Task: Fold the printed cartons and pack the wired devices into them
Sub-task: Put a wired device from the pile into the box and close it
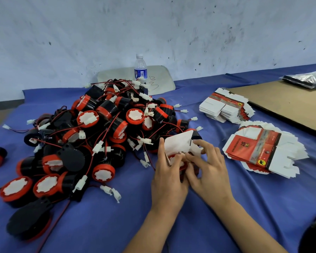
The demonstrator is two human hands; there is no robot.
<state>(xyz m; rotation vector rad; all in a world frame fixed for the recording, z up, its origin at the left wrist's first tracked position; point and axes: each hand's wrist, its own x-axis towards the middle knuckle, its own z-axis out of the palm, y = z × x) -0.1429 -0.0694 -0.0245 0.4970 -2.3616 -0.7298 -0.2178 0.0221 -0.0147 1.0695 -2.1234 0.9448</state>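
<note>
Near the middle of the blue cloth point(117, 225), just right of the pile of wired devices point(91, 136), I've got both hands on one carton point(179, 144). My left hand point(167, 177) is wrapped round its left side and my right hand point(209, 172) pinches a flap, so both are grasping it. A red-rimmed device point(177, 162) sits partly inside. Two stacks of flat cartons point(261, 152) lie to the right, with a water bottle point(140, 68) far behind the pile.

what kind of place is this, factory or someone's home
Probably a small packing workshop, not a home: a pile of identical wired devices, two stacks of flat printed cartons, and a scuffed wall behind the cloth-covered table.
</note>
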